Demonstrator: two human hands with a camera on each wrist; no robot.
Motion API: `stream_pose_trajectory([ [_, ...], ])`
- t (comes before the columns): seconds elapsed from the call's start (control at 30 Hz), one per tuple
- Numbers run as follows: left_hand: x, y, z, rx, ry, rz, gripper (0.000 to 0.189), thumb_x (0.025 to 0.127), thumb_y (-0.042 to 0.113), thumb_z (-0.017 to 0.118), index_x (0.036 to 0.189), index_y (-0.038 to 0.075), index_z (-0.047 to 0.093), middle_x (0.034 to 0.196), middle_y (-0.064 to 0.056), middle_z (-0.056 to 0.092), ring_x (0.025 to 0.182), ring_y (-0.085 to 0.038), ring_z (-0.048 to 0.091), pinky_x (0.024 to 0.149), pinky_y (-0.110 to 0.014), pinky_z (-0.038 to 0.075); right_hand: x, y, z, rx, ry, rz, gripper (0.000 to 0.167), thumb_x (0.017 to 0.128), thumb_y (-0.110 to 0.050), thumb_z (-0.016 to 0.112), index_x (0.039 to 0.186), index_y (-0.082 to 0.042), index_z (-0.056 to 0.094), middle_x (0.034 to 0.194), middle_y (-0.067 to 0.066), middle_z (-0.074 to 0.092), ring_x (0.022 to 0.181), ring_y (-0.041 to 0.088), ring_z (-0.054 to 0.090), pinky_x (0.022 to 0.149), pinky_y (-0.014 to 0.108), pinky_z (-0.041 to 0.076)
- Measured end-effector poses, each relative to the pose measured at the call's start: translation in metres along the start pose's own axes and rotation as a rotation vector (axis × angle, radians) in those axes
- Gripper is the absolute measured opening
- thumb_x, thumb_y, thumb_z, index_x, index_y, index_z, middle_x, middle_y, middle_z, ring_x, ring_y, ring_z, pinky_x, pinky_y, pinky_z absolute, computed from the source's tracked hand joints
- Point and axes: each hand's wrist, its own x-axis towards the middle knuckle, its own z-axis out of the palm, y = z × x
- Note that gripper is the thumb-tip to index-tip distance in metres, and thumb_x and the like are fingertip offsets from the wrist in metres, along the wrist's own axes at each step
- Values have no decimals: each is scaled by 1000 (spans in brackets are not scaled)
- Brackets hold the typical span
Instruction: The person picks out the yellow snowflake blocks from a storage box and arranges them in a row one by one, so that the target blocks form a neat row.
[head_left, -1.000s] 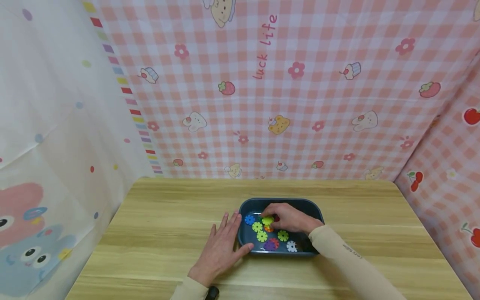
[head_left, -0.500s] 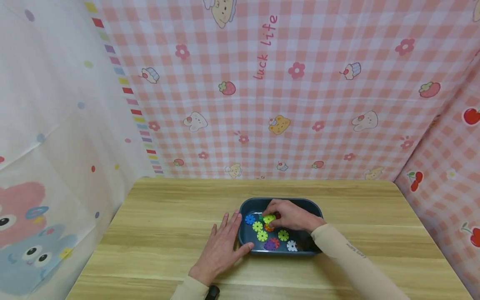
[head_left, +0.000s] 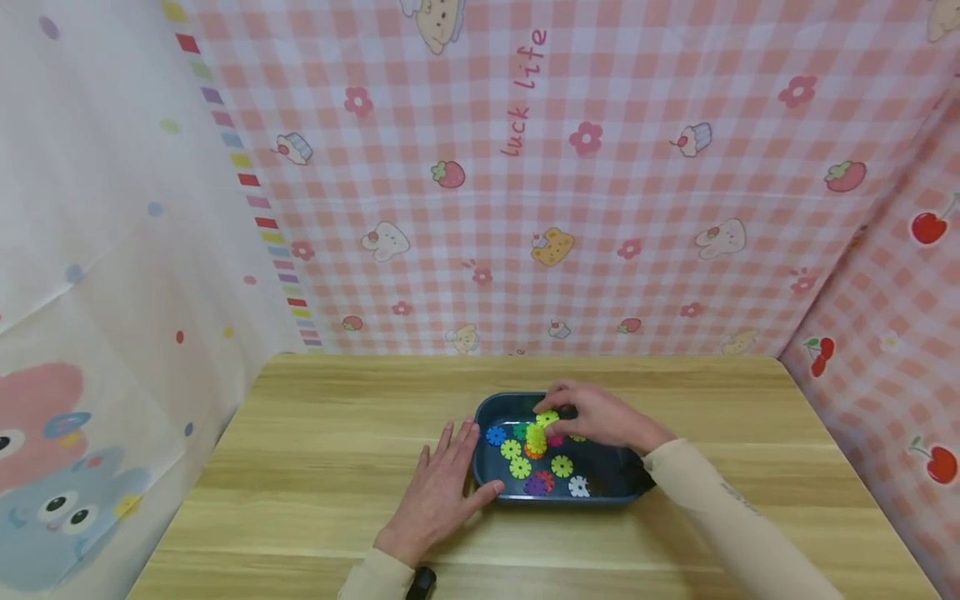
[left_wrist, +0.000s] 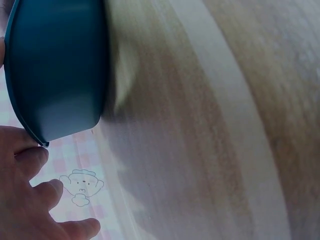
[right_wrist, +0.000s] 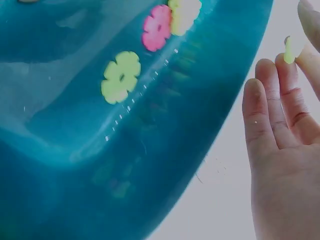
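A dark blue-green plastic tray (head_left: 558,500) holds several notched snowflake discs. My right hand (head_left: 596,414) is over its back part, with a yellow-green snowflake disc (head_left: 547,418) pinched between thumb and fingertip. Seen edge-on in the right wrist view, that snowflake disc (right_wrist: 288,51) stands out from the fingertips of the right hand (right_wrist: 287,115). Another yellow-green disc (head_left: 536,437) overlaps it just below in the head view. My left hand (head_left: 435,496) lies spread at the tray's left end, fingertips and thumb at the rim. The left wrist view shows these fingers against the tray wall (left_wrist: 60,65).
Inside the tray lie a blue disc (head_left: 497,436), a white disc (head_left: 578,486), a purple disc (head_left: 536,485) and several yellow-green ones. A pink disc (right_wrist: 156,27) shows in the right wrist view. The wooden table (head_left: 337,417) meets a pink checked cloth (head_left: 420,283) behind.
My right hand has risen and shifted toward the tray's back right with the yellow-green disc. Green and pink discs beneath it show more. The left hand stays at the rim.
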Motion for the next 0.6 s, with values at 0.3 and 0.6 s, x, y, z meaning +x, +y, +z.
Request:
stream_pose_trajectory([
  [0.3,1,1,0,5,-5,-7,90,99,62,58,164,8,28,171,-10,23,157,-38,17,121,-68,21,-22,-4,-18,25,95,-7,42,97,-40,73,129,-13,73,125,2,63,111,21,59,95,47,55],
  [0.6,0,2,0,8,6,-2,90,99,63,57,164,8,28,171,-10,24,157,-38,18,121,-68,21,-48,-8,-20,-3,197,15,35,95,-31,77,127,-16,75,116,-3,61,102,21,57,86,46,56],
])
